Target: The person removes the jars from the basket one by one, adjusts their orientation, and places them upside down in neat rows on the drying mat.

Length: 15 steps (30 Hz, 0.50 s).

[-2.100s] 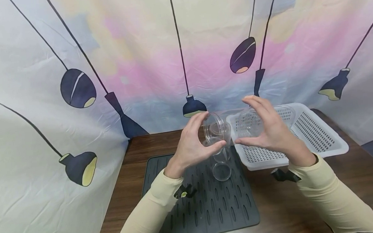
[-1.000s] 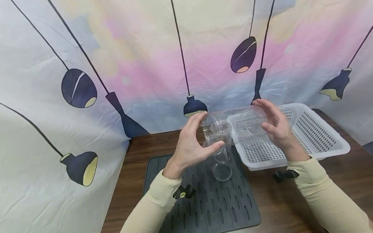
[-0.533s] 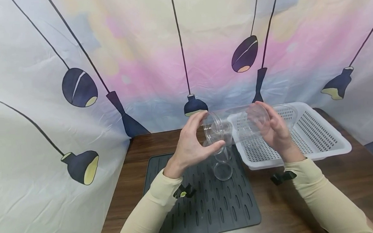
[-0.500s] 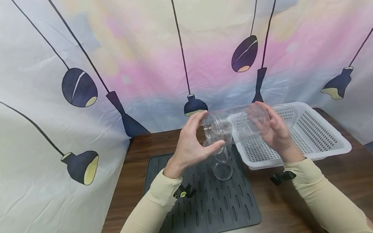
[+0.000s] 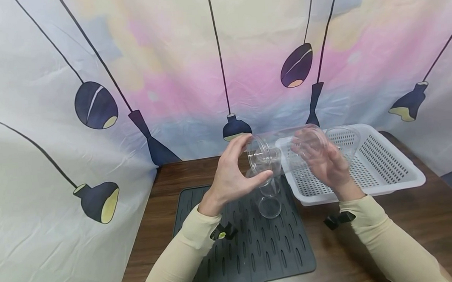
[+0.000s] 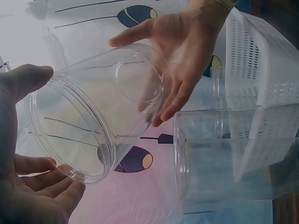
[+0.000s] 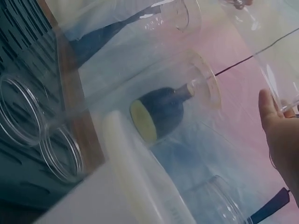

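Note:
In the head view my left hand (image 5: 233,174) grips a clear plastic jar (image 5: 288,152) by its ridged mouth, thumb below and fingers above. The jar is held sideways above the mat, mouth to the left and base to the right. My right hand (image 5: 327,163) is at the base end, fingers extended and partly seen through the clear wall. In the left wrist view that right palm (image 6: 180,42) faces the jar's base with straight fingers close along it. Several more clear jars stand on the mat, one with a round rim (image 5: 269,207) at the front.
A dark grey ridged drying mat (image 5: 251,250) lies on the brown wooden table (image 5: 331,246). To its right stands a white perforated basket (image 5: 396,179), with another clear jar (image 5: 346,137) at its back. A printed curtain (image 5: 192,74) hangs close behind the table.
My right hand, earlier spread wide with thumb and fingers apart by the jar's base, has drawn its thumb in and moved left behind the base. My left hand and the jar stay put.

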{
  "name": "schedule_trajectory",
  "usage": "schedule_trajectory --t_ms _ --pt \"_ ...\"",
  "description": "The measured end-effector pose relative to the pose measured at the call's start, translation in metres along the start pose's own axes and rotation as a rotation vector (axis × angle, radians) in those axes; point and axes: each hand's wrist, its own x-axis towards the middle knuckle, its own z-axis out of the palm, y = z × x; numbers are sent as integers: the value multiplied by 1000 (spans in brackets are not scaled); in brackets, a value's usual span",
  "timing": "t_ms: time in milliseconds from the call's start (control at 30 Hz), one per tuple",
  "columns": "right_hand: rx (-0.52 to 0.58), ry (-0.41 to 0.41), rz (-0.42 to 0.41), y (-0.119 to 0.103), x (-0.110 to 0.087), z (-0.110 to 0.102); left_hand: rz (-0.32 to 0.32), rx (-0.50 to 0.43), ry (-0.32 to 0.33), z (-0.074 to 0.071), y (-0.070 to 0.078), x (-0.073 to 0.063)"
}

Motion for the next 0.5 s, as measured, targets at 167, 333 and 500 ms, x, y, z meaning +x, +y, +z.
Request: schedule_trajectory --t_ms 167,333,500 --pt "20 31 -18 2 0 0 -11 -32 -25 0 1 0" --pt "-59 102 -48 2 1 1 -9 -64 -33 0 1 0" --pt "-76 133 -58 2 2 3 2 -76 -34 0 1 -1"
